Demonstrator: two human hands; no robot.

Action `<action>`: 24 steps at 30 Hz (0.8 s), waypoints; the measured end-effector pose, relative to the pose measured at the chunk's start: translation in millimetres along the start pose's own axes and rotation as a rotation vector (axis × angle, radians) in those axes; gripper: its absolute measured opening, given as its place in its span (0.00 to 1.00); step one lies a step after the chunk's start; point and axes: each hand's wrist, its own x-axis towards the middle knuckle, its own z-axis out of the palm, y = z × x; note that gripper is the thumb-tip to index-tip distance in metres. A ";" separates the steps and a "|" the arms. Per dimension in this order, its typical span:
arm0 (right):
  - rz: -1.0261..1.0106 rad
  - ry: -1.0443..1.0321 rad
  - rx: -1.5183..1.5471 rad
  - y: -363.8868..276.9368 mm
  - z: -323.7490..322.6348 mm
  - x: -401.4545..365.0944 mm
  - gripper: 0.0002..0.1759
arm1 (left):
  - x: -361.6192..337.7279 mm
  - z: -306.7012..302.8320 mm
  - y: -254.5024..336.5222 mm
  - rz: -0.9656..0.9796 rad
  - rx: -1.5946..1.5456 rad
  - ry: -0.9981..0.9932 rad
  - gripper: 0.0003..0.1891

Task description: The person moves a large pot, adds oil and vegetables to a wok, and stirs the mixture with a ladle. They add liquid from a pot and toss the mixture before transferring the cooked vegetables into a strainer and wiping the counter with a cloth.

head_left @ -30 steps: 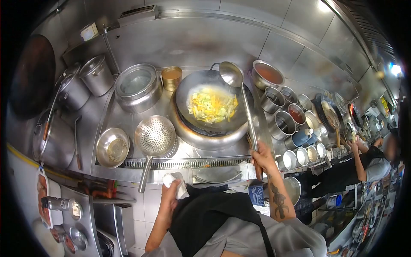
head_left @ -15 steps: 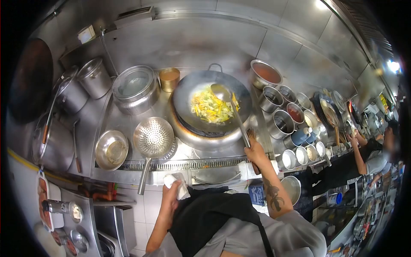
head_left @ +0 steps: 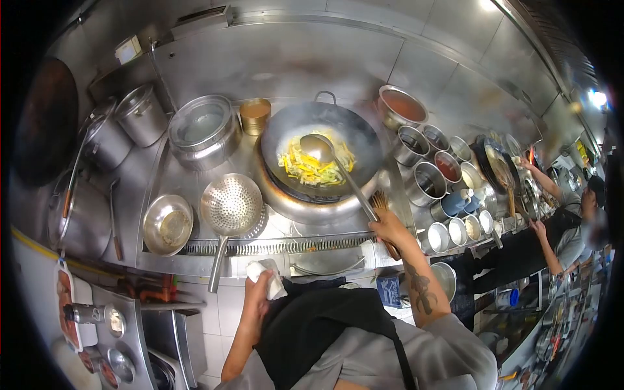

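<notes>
My right hand (head_left: 388, 225) is closed round the handle of a long ladle (head_left: 316, 148). The ladle's bowl rests among yellow and pale green shredded vegetables (head_left: 313, 170) in a black wok (head_left: 364, 140), with light steam rising. A bamboo wok brush (head_left: 379, 201) lies right beside this hand, partly hidden by it. Below the stove's front edge, my left hand (head_left: 259, 287) is closed on a folded white cloth (head_left: 272, 278). A perforated strainer (head_left: 231, 203) with a metal handle lies left of the wok, and a shallow metal bowl (head_left: 169, 224) sits beyond it.
Right of the wok stand several metal pots of sauces (head_left: 429, 182), white containers (head_left: 457, 230) and blue-capped bottles (head_left: 456, 201). A lidded pot (head_left: 203, 127) and a brass-coloured tin (head_left: 255, 116) stand behind left. A co-worker (head_left: 565, 227) works at the far right.
The ladle's bowl has moved left and down, from the vegetables' upper right side to their middle. The vegetables have shifted slightly left. The co-worker's arms have spread apart.
</notes>
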 end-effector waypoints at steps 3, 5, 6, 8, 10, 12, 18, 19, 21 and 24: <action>-0.406 0.318 -0.470 23.9 19.6 22.0 0.10 | -2.2 3.2 4.4 0.002 -0.001 -0.009 0.16; -0.240 0.196 -0.225 6.5 17.7 8.1 0.10 | -3.0 4.9 6.3 0.000 -0.008 -0.014 0.16; -0.159 0.131 -0.103 -11.6 15.4 -2.3 0.10 | -3.1 4.5 6.4 0.000 -0.012 -0.011 0.17; -0.094 0.059 0.013 -19.2 8.7 -16.0 0.09 | -3.3 0.4 6.4 0.004 -0.013 0.001 0.17; -0.027 0.007 0.110 -20.3 1.6 -22.6 0.08 | 1.1 -7.2 4.8 0.016 -0.013 0.019 0.17; 0.042 -0.026 0.189 -18.3 -3.9 -24.7 0.09 | 3.2 -15.9 5.8 0.076 -0.008 0.043 0.18; -0.024 0.168 0.018 -9.0 -5.8 -30.6 0.17 | -0.6 -37.6 30.0 0.163 -0.021 0.139 0.19; -0.047 0.210 0.016 -11.8 -6.3 -34.8 0.17 | -2.5 -38.6 32.7 0.150 -0.019 0.153 0.18; -0.043 0.254 0.074 -10.6 -6.7 -40.6 0.19 | -4.6 -37.4 36.8 0.137 -0.028 0.158 0.18; -0.056 0.280 0.134 -16.0 -9.1 -52.9 0.19 | -0.3 -37.4 28.2 0.121 -0.063 0.135 0.18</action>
